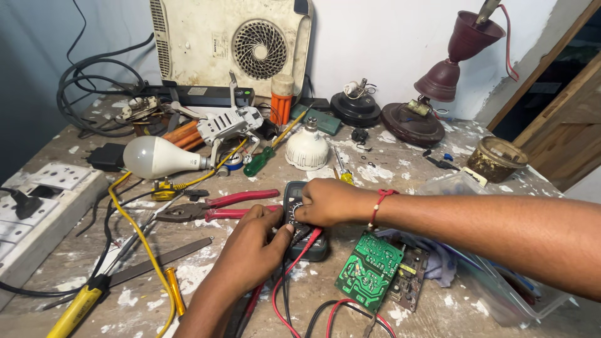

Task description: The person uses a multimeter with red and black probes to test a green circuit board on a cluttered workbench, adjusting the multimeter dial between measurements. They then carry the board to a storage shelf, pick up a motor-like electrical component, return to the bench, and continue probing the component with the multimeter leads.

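A dark multimeter (306,241) lies flat on the paint-spattered workbench (375,172), with red and black test leads (289,281) running toward me. My right hand (330,201), a red thread around its wrist, rests on the meter's dial with fingers curled on it. My left hand (253,241) touches the meter's left side near the lead sockets. A green circuit board (369,269) lies just to the right of the meter. Red-handled pliers (216,206) lie to the left of my hands.
A white bulb (156,158), a bulb housing (307,149), a green-handled screwdriver (263,159), a small white drone (228,124) and a yellow wire (134,231) clutter the bench. A switchboard (44,200) stands at the left. Ceiling fan parts (426,103) stand at the back right, a clear plastic box (501,281) at the right.
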The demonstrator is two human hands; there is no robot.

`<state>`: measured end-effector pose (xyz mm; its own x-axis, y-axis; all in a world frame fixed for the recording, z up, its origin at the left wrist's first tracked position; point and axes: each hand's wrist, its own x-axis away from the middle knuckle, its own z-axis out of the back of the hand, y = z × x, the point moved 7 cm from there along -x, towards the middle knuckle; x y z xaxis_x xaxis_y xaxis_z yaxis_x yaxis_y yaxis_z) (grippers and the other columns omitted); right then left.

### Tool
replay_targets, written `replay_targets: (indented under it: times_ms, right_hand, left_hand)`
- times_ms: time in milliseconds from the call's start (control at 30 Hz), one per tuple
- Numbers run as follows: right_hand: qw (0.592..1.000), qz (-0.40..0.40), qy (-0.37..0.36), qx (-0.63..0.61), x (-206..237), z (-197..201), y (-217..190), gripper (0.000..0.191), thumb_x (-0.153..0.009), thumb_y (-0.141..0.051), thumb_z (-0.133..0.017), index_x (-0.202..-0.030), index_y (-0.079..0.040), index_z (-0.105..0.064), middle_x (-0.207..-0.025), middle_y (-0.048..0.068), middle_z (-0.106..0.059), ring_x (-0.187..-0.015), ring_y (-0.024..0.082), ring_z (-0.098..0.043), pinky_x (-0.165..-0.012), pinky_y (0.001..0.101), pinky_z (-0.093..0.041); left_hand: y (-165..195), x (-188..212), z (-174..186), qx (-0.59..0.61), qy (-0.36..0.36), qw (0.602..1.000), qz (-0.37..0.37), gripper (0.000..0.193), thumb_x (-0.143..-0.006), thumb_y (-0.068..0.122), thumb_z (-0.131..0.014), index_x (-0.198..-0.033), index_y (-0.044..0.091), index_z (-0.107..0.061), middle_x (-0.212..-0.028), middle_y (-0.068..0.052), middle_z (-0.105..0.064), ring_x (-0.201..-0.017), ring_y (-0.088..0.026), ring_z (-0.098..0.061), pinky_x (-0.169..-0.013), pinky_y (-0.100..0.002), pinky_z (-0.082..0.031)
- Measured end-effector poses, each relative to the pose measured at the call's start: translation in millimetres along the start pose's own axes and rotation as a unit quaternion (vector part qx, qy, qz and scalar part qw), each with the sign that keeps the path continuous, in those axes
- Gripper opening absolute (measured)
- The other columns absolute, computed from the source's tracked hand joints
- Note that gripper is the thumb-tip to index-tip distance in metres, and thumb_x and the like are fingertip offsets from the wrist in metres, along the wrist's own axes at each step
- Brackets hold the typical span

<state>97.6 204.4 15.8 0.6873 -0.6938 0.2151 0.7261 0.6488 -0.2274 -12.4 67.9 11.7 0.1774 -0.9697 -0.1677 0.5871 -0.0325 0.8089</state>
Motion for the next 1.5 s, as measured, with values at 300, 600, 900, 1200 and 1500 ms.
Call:
replay_targets:
  times_ms: [300,600,900,1200,1500]
  right_hand:
    - [0.995,0.022,-0.055,-0.084,17.5,41.0,27.5,0.03,-0.088,-0.034,-0.068,-0.084,-0.005,-0.072,-0.071,0.006,-0.072,-0.065,0.016,-0.066,-0.063,0.0368,-0.053]
    - [0.998,0.003,0.054,-0.025,94.7,44.8,79.0,0.025,-0.083,-0.032,-0.068,-0.088,-0.008,-0.072,-0.075,0.013,-0.072,-0.071,0.03,-0.071,-0.068,0.044,-0.055]
    - [0.977,0.034,0.206,-0.05,199.8,55.6,61.1,0.026,-0.085,-0.032,-0.069,-0.086,-0.006,-0.073,-0.074,0.016,-0.072,-0.07,0.034,-0.071,-0.065,0.0473,-0.053]
    - [0.97,0.095,0.206,-0.087,252.9,-7.8,-22.0,0.026,-0.087,-0.032,-0.068,-0.091,-0.006,-0.072,-0.075,0.014,-0.072,-0.067,0.032,-0.071,-0.063,0.0452,-0.054]
    - [0.928,0.275,0.232,-0.097,305.8,-55.1,-124.5,0.034,-0.093,-0.019,-0.068,-0.123,-0.004,-0.064,-0.092,0.019,-0.07,-0.079,0.039,-0.069,-0.068,0.0484,-0.054]
  left_hand:
    - [2.9,-16.9,-0.1,-0.005,-0.004,1.0,0.027,0.049,-0.089,0.029,-0.066,-0.13,0.002,-0.064,-0.096,-0.014,-0.06,-0.082,-0.027,-0.066,-0.076,-0.04,-0.052]
    - [24.2,-22.3,-37.0,0.012,0.037,0.999,-0.005,0.044,-0.09,0.029,-0.065,-0.127,0.005,-0.067,-0.102,-0.014,-0.068,-0.085,-0.025,-0.07,-0.077,-0.037,-0.055]
    - [61.6,80.4,-39.6,-0.249,0.078,0.954,0.144,0.033,-0.086,0.043,-0.068,-0.097,0.011,-0.071,-0.101,-0.011,-0.074,-0.096,-0.034,-0.07,-0.081,-0.049,-0.055]
    - [47.4,159.5,-31.3,-0.271,0.029,0.946,0.173,0.036,-0.078,0.043,-0.077,-0.09,0.009,-0.075,-0.092,-0.017,-0.074,-0.091,-0.038,-0.072,-0.083,-0.05,-0.056]
    - [43.2,214.2,3.0,-0.162,0.106,0.96,0.201,0.038,-0.071,0.039,-0.084,-0.084,0.003,-0.076,-0.077,-0.017,-0.076,-0.075,-0.032,-0.075,-0.072,-0.044,-0.057]
